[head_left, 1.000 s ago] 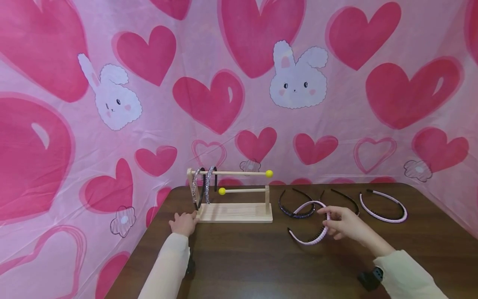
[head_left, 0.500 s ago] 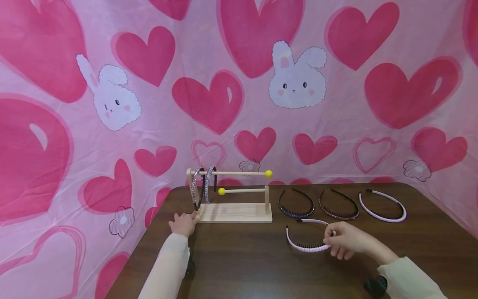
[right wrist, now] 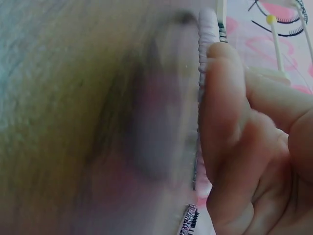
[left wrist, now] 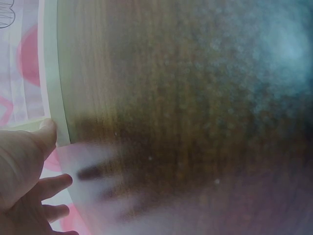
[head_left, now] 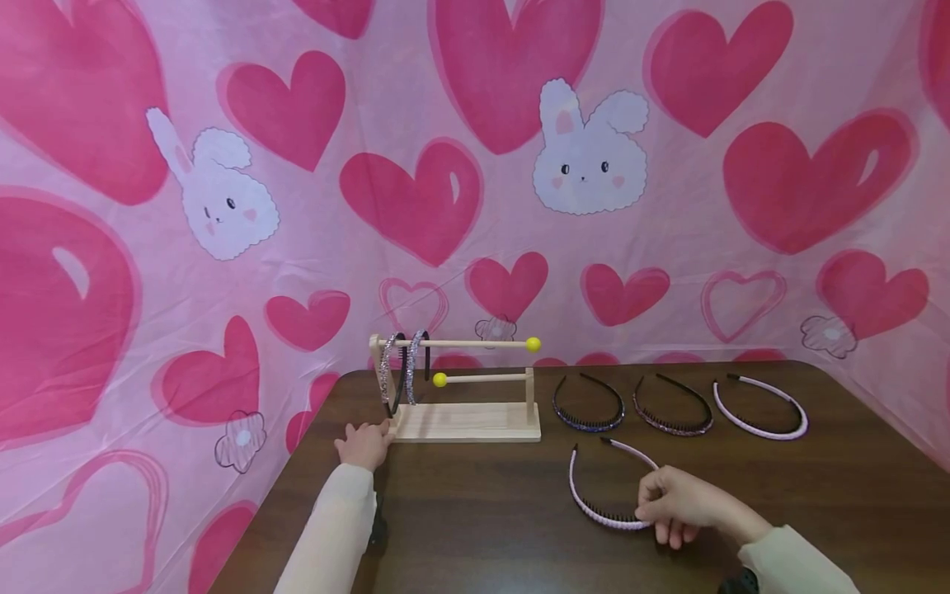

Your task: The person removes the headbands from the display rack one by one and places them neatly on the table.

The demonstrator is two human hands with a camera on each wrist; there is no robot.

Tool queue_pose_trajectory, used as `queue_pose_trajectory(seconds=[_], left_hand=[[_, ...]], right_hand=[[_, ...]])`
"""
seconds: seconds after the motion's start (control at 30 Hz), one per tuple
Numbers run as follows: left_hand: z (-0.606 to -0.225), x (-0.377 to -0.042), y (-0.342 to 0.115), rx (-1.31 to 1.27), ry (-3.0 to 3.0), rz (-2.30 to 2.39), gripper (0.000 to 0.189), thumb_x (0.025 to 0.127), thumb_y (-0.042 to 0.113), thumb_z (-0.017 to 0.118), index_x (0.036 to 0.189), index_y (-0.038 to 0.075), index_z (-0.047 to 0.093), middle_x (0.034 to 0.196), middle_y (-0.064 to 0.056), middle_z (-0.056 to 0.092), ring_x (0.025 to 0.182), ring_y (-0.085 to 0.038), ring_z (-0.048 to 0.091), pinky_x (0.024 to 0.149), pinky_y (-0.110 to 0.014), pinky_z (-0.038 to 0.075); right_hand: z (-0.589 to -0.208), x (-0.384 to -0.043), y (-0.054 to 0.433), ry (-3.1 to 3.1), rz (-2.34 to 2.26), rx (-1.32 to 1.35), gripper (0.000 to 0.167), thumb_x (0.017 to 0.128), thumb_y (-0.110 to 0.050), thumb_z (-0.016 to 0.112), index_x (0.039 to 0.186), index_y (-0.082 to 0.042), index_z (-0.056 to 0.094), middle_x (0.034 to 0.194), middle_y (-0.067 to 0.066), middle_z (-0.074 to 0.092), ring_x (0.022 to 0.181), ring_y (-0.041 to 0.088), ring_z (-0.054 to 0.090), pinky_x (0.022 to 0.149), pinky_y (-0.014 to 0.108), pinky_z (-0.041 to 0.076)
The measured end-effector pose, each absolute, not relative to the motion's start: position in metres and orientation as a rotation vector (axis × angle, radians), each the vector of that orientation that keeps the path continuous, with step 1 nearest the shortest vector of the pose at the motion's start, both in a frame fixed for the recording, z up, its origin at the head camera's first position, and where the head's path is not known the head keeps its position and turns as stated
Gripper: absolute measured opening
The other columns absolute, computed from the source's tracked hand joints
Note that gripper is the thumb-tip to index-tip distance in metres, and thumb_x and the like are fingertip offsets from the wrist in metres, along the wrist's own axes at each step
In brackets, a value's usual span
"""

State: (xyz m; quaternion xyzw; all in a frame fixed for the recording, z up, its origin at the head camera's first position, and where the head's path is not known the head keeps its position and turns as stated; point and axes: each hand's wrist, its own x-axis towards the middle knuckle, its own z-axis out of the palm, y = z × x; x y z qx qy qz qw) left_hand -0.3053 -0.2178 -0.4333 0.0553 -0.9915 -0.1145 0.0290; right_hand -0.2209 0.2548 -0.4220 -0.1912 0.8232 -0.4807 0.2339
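Observation:
My right hand (head_left: 683,505) pinches the right side of a pale pink headband (head_left: 604,519) with black comb teeth. That headband lies level at the table surface, its two ends toward the back; in the right wrist view a length of its ribbed pink band (right wrist: 208,29) shows beside the fingers. At the left, my left hand (head_left: 364,446) touches the end of a wooden rack's base (head_left: 467,422), fingers spread. Two glittery headbands, one silvery (head_left: 386,375) and one lilac-silver (head_left: 412,378), hang on the rack's upper rod (head_left: 475,343).
Behind the right hand lie a dark blue glitter headband (head_left: 590,427), a dark reddish glitter headband (head_left: 679,431) and a pale lilac headband (head_left: 775,436) in a row. The rack's lower rod (head_left: 482,379) ends in a yellow ball. A heart-patterned cloth (head_left: 416,99) hangs behind the table (head_left: 475,511).
My right hand has brought the pink headband down and toward me, from overlapping the back row to lying level in front of it. The left hand stays at the rack.

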Motion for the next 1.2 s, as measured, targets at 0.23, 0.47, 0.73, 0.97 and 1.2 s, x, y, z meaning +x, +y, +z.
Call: queue_pose_trajectory(seconds=[0.23,0.47,0.73,0.97,1.2], left_hand=[[-0.433,-0.305,-0.217,0.163,-3.052,-0.371,0.042,0.093,0.028,0.053,0.129,0.006,0.054,0.119,-0.026,0.052,0.112,-0.048,0.034,0.084,-0.064,0.029],[-0.43,-0.303,-0.216,0.158,-3.05,-0.369,0.041,0.093,0.026,0.053,0.128,0.006,0.054,0.118,-0.027,0.053,0.112,-0.048,0.034,0.084,-0.063,0.03],[-0.432,-0.303,-0.217,0.159,-3.045,-0.361,0.041,0.093,0.027,0.053,0.128,0.007,0.054,0.118,-0.026,0.053,0.111,-0.048,0.035,0.083,-0.063,0.03],[-0.432,-0.302,-0.217,0.163,-3.035,-0.364,0.04,0.093,0.026,0.054,0.128,0.007,0.055,0.118,-0.026,0.053,0.112,-0.049,0.034,0.083,-0.063,0.03],[-0.433,-0.303,-0.217,0.156,-3.022,-0.365,0.04,0.093,0.028,0.054,0.127,0.008,0.055,0.116,-0.025,0.055,0.11,-0.047,0.037,0.082,-0.062,0.031]], right_hand=[[-0.428,-0.221,0.25,2.282,-1.308,-0.54,0.015,0.087,-0.013,0.061,0.074,-0.007,0.057,0.056,0.008,0.061,0.041,0.006,0.052,0.035,0.016,0.034],[-0.43,-0.221,0.244,2.288,-1.28,-0.557,0.015,0.086,-0.012,0.062,0.073,-0.007,0.058,0.055,0.009,0.061,0.041,0.007,0.053,0.034,0.016,0.034],[-0.429,-0.222,0.245,2.328,-1.223,-0.558,0.014,0.086,-0.012,0.062,0.073,-0.009,0.058,0.055,0.008,0.061,0.041,0.008,0.054,0.034,0.017,0.035],[-0.413,-0.231,0.247,2.327,-1.264,-0.601,0.008,0.087,-0.013,0.062,0.084,-0.006,0.061,0.059,0.008,0.061,0.044,0.011,0.056,0.037,0.021,0.04],[-0.396,-0.245,0.248,2.347,-1.332,-0.609,0.019,0.088,-0.013,0.06,0.097,0.004,0.058,0.069,0.009,0.061,0.05,0.016,0.058,0.04,0.024,0.044]])
